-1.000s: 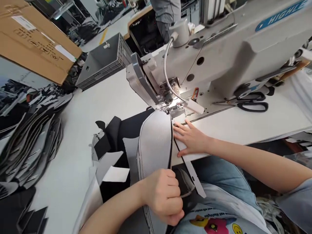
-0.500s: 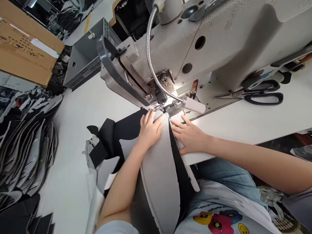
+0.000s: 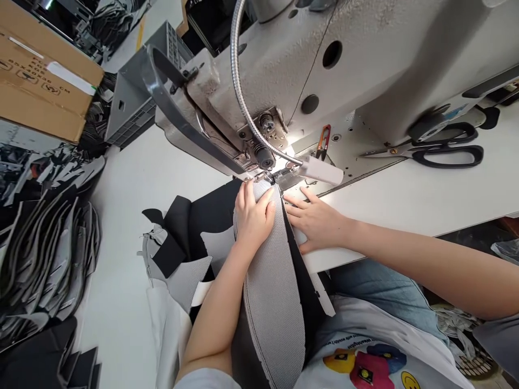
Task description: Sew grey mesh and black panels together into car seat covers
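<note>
Hands [image 3: 253, 216] flat on grey panel [image 3: 273, 292]

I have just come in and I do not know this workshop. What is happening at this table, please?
A person sits at an industrial sewing machine and holds a grey mesh fabric panel with black edging at the needle area. The left hand lies flat on top of the panel, its fingers close to the presser foot. The right hand rests flat on the white table beside the panel's edge. Black scissors lie on the machine bed to the right.
</note>
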Available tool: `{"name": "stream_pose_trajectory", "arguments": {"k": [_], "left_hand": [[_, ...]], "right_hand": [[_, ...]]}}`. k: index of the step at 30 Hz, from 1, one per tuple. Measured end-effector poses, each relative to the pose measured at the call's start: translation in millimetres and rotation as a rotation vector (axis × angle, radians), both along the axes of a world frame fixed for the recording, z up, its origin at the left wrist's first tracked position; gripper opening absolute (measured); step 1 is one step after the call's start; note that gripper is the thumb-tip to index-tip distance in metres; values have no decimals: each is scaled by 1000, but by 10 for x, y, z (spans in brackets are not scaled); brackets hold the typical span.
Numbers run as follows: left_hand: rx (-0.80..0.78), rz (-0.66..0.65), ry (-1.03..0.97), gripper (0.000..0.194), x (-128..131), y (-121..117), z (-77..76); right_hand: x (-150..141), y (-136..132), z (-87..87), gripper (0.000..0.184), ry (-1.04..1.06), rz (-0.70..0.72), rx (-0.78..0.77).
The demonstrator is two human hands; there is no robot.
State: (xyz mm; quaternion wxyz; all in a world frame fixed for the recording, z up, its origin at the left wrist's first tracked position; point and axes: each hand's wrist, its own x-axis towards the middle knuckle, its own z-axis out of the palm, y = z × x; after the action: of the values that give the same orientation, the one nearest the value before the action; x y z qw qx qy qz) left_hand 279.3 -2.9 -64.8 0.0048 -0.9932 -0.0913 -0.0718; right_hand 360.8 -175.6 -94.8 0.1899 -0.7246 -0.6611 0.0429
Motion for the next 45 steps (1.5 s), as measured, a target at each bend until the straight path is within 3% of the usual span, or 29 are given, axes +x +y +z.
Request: {"name": "stream_pose_trajectory", "arguments": {"k": [5, 8, 12, 14, 18, 22, 26, 28, 31, 33, 37, 45], "left_hand": [[43, 16, 7, 40, 10, -84, -6], [67, 36, -17, 39, 37, -143, -46], [84, 74, -78, 36, 156, -127, -105], [90, 76, -54, 37, 216, -103, -92], [48, 88, 153, 42, 142, -189, 80], [-45, 128, 510, 81, -135, -384, 336], [-96, 127, 704, 81, -233, -331, 472], [-215, 69, 700, 79, -203, -212, 481], [-449, -48, 589, 73, -137, -69, 460], [-511, -33, 550, 70, -93, -55, 443], [-454, 90, 590, 72, 25, -146, 423], [-415, 167, 470, 70, 274, -166, 308]], "right_hand": [[-1, -11, 69, 73, -63, -72, 28], [-83, -67, 121, 47, -127, -102, 35], [-290, -184, 94, 18, -178, 31, 103], [-400, -259, 58, 24, -151, 62, 101], [-601, -378, 15, 58, -129, 183, 98], [-785, -288, 77, 51, -76, 246, -14], [-906, -156, 220, 48, -2, 224, -82], [-942, -185, 243, 51, 10, 211, -21], [-991, -299, 153, 40, 12, 129, 109], [-1013, -348, 54, 34, 8, 75, 169], [-976, -320, -48, 30, -10, 33, 210], [-674, -93, 5, 25, -20, 38, 130]]}}
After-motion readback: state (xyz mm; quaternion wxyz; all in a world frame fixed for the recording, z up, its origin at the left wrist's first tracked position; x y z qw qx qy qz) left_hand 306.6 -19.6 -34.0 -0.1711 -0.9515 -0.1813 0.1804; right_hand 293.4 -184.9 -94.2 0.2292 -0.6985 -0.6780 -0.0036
